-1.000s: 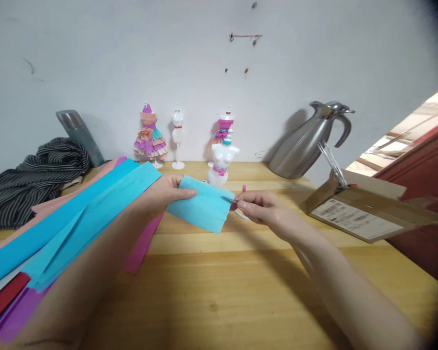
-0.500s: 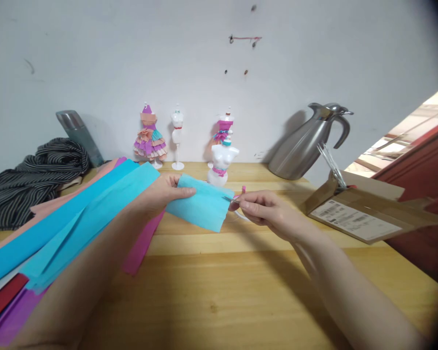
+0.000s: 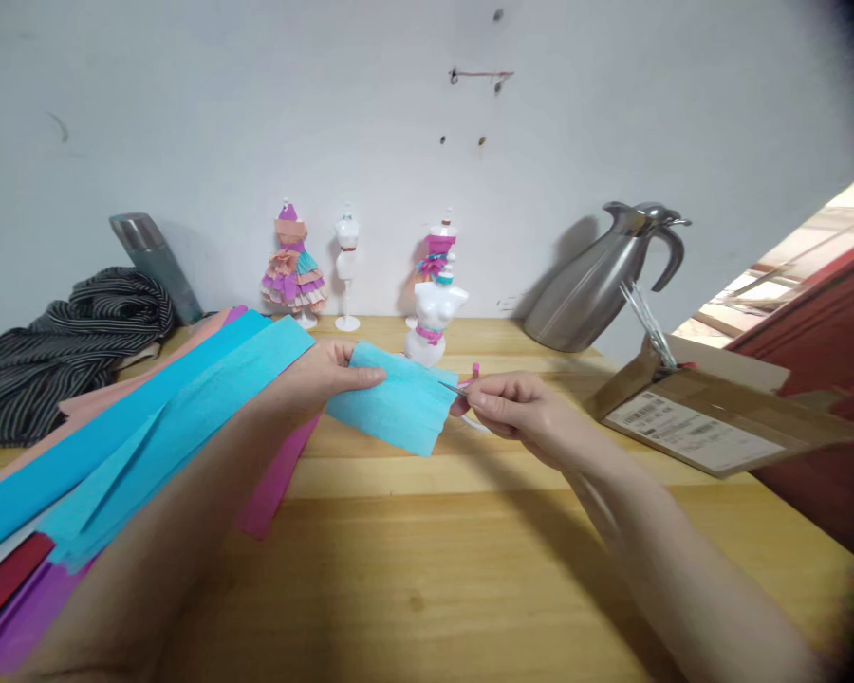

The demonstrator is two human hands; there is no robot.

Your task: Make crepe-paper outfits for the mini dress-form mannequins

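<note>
My left hand (image 3: 334,372) is closed on a piece of light blue crepe paper (image 3: 397,403), thumb on top, holding it above the table. In my right hand (image 3: 516,403) is a pair of small scissors (image 3: 454,389); the thin metal blades point left at the paper's right edge, and the handles are mostly hidden by my fingers. Just behind the paper stands a white mini mannequin bust (image 3: 437,308) with a pink band at its waist. Long light blue crepe paper strips (image 3: 206,403) lie by my left forearm, and a pink strip (image 3: 277,484) lies under that wrist.
Against the wall stand a mannequin in a ruffled paper dress (image 3: 293,261), a small white mannequin (image 3: 346,261) and another with pink paper. A steel jug (image 3: 587,285) and a cardboard box (image 3: 704,417) are at right. Striped cloth (image 3: 78,341) and a bottle (image 3: 157,266) sit left.
Both hands and the paper have shifted very slightly to the right in view. The scissors stay at the paper's right edge, and both grips are unchanged.
</note>
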